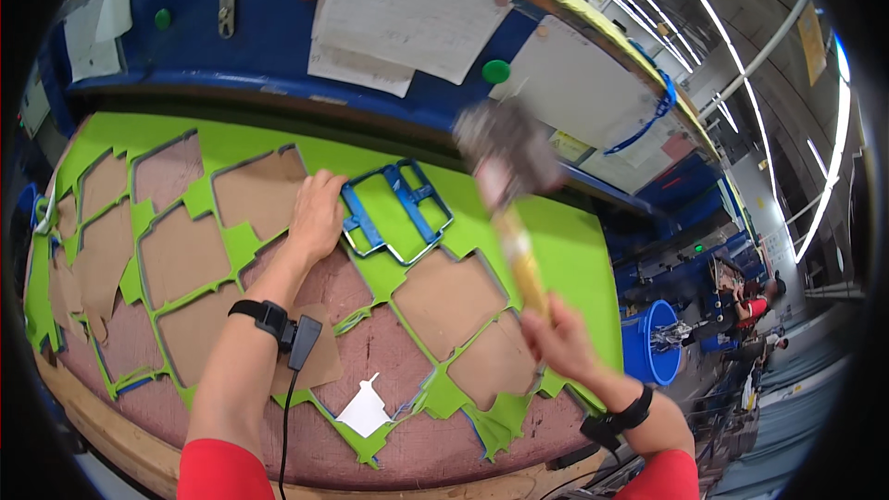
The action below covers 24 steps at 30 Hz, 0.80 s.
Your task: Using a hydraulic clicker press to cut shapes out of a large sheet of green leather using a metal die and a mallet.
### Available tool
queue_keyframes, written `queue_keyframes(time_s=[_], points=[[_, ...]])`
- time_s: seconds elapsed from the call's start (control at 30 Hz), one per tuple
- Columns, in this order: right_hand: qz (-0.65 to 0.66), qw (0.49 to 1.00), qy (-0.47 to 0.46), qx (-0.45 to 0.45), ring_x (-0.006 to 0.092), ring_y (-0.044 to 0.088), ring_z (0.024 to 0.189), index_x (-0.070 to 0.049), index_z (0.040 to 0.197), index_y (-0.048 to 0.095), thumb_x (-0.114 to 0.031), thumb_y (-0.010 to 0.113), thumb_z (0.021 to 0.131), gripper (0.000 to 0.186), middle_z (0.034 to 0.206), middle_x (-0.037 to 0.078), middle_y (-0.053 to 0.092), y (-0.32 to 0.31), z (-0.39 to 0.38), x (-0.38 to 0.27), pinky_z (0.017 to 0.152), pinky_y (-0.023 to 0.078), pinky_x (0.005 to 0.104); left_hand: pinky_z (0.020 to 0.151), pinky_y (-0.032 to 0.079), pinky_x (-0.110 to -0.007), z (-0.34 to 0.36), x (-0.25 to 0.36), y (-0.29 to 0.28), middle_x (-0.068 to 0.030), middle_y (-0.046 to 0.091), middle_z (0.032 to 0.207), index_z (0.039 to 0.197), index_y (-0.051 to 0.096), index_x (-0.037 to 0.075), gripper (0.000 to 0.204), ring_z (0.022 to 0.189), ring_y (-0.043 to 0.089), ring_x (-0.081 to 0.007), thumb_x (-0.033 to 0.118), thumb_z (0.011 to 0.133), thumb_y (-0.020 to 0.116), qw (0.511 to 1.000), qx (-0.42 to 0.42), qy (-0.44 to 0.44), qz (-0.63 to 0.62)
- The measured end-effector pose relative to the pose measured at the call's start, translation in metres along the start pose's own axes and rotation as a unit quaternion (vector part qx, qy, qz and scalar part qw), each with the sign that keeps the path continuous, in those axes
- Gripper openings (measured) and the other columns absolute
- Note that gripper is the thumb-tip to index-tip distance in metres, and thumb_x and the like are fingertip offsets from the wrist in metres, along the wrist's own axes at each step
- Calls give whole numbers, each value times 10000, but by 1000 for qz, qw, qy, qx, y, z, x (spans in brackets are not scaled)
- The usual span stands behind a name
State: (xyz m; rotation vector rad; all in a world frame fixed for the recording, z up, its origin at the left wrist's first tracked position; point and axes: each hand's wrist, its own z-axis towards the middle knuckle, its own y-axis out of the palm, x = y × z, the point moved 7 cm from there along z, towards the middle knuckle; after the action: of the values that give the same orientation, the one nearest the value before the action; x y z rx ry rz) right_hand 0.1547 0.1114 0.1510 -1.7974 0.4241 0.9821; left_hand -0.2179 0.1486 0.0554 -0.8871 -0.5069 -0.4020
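Note:
My right hand [558,335] is wrapped round the yellow handle of a mallet [520,264], held up over the right part of the green sheet [569,250]. Motion smears the mallet's thick grey head [507,150]. My left hand [318,213] has its fingers curled at the left edge of a blue metal cutting die [398,213]. This die lies flat on uncut green material, its frame crossed by blue bars. Rows of cut-out openings cover the sheet's left and near parts, with brown board [449,296] showing through several of them.
A small white scrap [365,410] lies on the worn reddish bench top [407,454] near me. Behind the bench rises a blue machine panel [269,46] with papers and round magnets. On the right stand a blue bin [656,343] and, farther off, people in red and dark clothing.

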Motion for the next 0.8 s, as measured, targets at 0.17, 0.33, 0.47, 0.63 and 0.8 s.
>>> queue_keyframes(time_s=[0.17,0.33,0.47,0.63,0.8], points=[[267,961,-64,26,132,530,415,-75,1080,544,-322,578,1034,253,656,24,576,-101,83,-140,369,435,276,965,459,-459,-6,-6,-1,-180,595,1137,1176,643,-9,364,1092,544,-387,-55,834,524,1000,-11,-8,26],[337,925,-141,104,115,584,672,54,1172,541,-245,599,1021,340,887,131,665,-199,186,-204,527,493,238,962,462,-463,1,-6,-3,-205,613,1121,1155,659,-18,324,1092,557,-409,-31,880,488,1000,7,-4,-28],[283,912,-202,216,154,601,623,68,1218,561,-155,600,990,321,912,145,686,-135,188,-140,548,514,282,989,459,-469,9,-28,-5,-235,647,1158,1246,624,-28,377,1134,579,-436,-24,901,471,994,13,-63,-86],[-215,922,-313,75,339,691,952,-21,1124,688,-118,674,904,241,1024,181,708,74,196,-80,819,551,428,1077,427,-485,15,-27,-8,-236,631,1290,1433,481,-1,530,1234,552,-423,-48,907,435,996,-44,-73,13],[-244,849,-465,53,377,652,1009,-36,1061,707,-137,709,867,219,1020,173,685,166,219,-110,886,521,479,1158,349,-535,2,-25,-13,-253,601,1332,1454,446,-9,594,1332,485,-423,-64,863,441,976,-78,14,203]])
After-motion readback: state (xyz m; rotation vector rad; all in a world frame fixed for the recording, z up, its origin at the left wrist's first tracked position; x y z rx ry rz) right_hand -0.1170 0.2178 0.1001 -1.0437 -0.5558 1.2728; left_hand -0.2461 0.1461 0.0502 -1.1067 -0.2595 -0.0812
